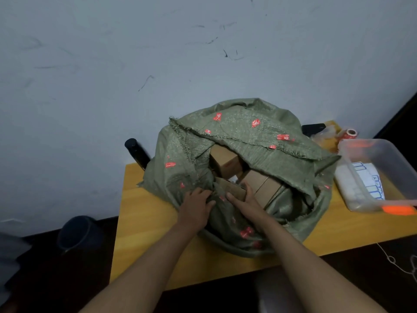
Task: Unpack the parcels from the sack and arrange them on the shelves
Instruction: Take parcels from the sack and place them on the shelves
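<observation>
Both sets of fingers are at the mouth of the green sack point(243, 136), which lies open on the yellow table point(144, 222). On my left hand point(195, 207) they curl into the sack's bunched front edge, gripping the cloth. On my right hand point(247, 204) fingers and thumb clamp the nearest cardboard parcel point(233, 188), just inside the opening. Two more brown boxes point(225, 160) sit deeper in, half covered by the sack's folded flap. A dark bottle point(136, 152) stands behind the sack on the left. To the right, a clear plastic tub point(392, 159) holds sheets of printed labels point(370, 179).
</observation>
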